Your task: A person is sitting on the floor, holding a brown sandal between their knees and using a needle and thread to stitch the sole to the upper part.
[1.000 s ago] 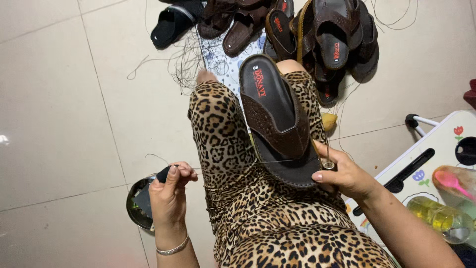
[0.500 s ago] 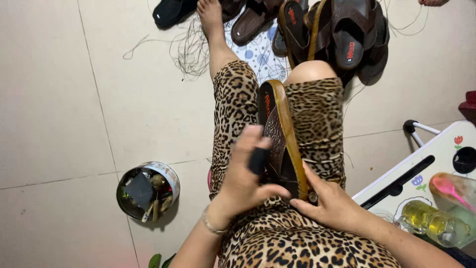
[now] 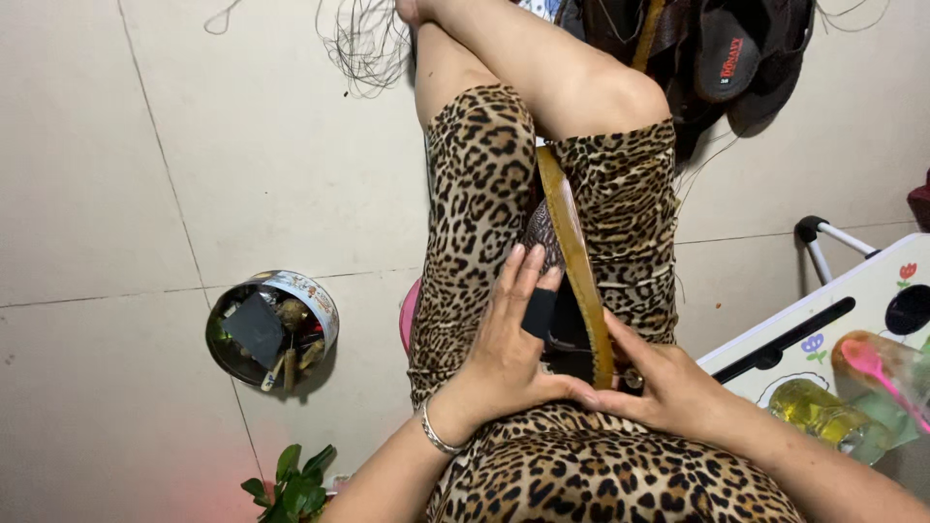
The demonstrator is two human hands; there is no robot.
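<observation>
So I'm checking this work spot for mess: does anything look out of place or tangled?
Yes: loose dark thread lies tangled on the pale tiled floor near the foot. Brown sandals sit heaped, not paired. Nothing looks spilled.

Left hand (image 3: 509, 344): palm down, 4 fingers extended forward and close together, thumb angled toward the right hand.
Left wrist: bent slightly, forearm entering from bottom.
Right hand (image 3: 664, 383): fingers curled inward, thumb extended forward.
Hands: fingertips touching.

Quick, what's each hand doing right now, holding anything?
Left hand: fingers flat on the brown sandal standing on edge between the knees, small black block under the fingers.
Right hand: closed on the sandal's near end.
</observation>
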